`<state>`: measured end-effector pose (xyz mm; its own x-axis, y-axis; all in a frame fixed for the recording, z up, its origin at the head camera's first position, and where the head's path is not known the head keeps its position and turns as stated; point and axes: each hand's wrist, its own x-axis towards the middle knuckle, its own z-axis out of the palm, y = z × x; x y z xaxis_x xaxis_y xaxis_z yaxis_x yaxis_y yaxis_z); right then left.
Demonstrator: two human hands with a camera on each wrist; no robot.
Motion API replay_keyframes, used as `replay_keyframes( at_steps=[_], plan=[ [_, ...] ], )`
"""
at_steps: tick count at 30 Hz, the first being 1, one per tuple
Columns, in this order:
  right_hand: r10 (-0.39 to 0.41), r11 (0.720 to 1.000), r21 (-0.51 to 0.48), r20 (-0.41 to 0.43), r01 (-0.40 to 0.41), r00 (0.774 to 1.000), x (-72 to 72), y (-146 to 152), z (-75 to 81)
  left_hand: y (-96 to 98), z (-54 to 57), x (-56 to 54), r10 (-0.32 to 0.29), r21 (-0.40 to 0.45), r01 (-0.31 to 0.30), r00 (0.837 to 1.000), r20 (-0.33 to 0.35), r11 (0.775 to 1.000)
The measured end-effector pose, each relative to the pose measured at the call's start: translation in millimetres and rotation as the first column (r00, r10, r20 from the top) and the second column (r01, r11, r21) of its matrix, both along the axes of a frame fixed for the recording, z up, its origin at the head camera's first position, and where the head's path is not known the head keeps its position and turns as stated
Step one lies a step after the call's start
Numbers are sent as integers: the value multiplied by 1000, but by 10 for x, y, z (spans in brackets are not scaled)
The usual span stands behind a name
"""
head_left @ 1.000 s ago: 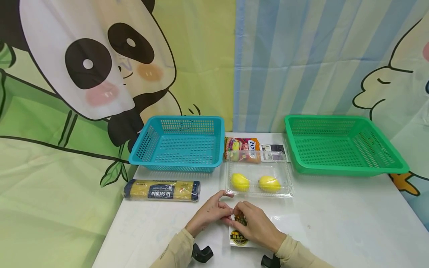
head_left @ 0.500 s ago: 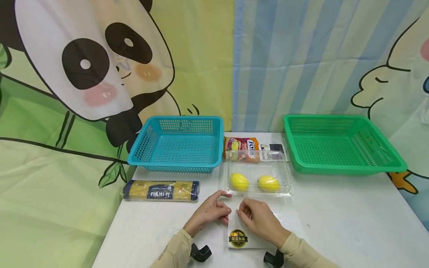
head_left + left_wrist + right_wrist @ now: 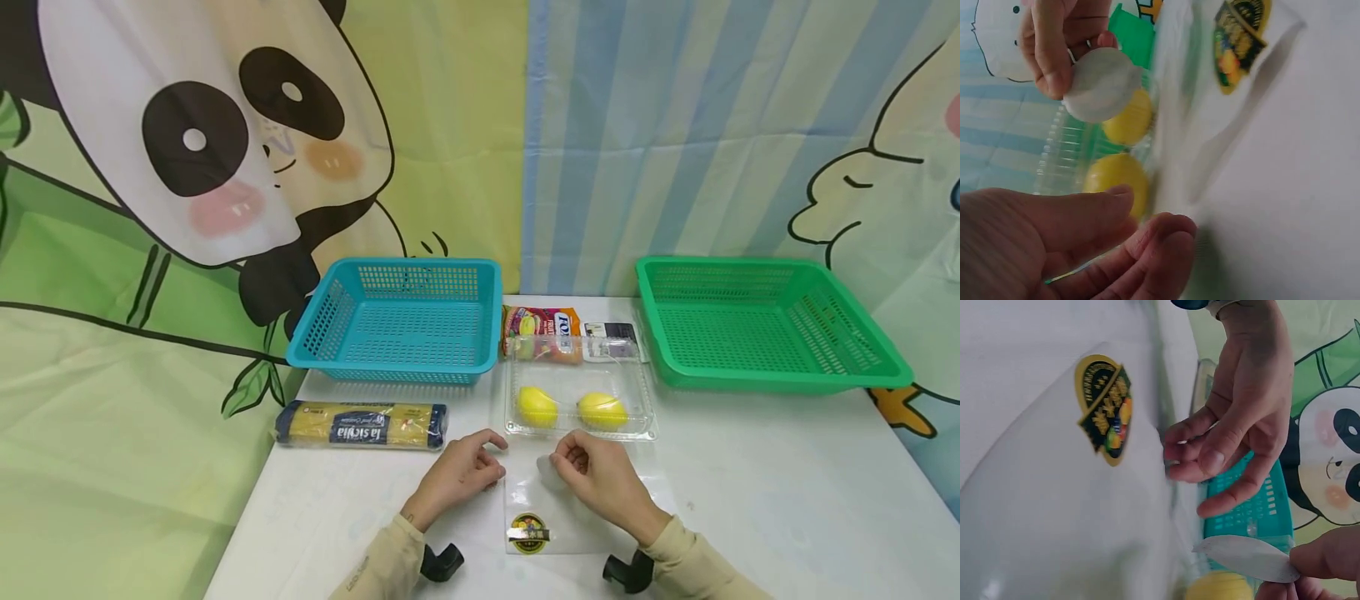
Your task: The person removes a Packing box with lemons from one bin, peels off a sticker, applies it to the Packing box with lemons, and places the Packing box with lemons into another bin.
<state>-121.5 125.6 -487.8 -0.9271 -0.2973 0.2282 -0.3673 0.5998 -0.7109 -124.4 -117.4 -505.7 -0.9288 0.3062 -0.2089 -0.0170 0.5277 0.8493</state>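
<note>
Cartoon curtains [image 3: 459, 142] suggest a makeshift booth.

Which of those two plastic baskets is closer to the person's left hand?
The blue basket, on the left behind the yellow-and-navy packet. The green basket stands on the right, clearly farther from the left hand.

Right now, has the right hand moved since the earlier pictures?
Yes. In the head view, the right hand has moved a little to the right and forward, closer to the clear box, which hasn't moved.
</note>
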Motion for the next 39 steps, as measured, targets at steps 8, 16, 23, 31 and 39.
replay_keyframes(
  at_steps=[8, 16, 23, 31, 39],
  plan=[
    [-30, 998, -53, -31, 28, 999, -39, 26, 172, 47, 424, 7, -97, 136, 98, 995, -10, 986],
    [-42, 993, -113, -139, 27, 989, -93, -46, 308, 308, 694, -38, -87, 294, 75, 996, 27, 953],
    [-54, 991, -131, -256, 21, 965, -146, -71, 341, 414, 713, -118, -11, 305, 15, 1000, -16, 952],
    [-28, 995, -98, -339, -5, 940, -174, -56, 316, 422, 659, -175, 12, 391, -28, 999, 44, 920],
    [-6, 996, -81, -363, -25, 932, -161, -47, 335, 434, 600, -238, 55, 420, -66, 998, 38, 905]
  ],
)
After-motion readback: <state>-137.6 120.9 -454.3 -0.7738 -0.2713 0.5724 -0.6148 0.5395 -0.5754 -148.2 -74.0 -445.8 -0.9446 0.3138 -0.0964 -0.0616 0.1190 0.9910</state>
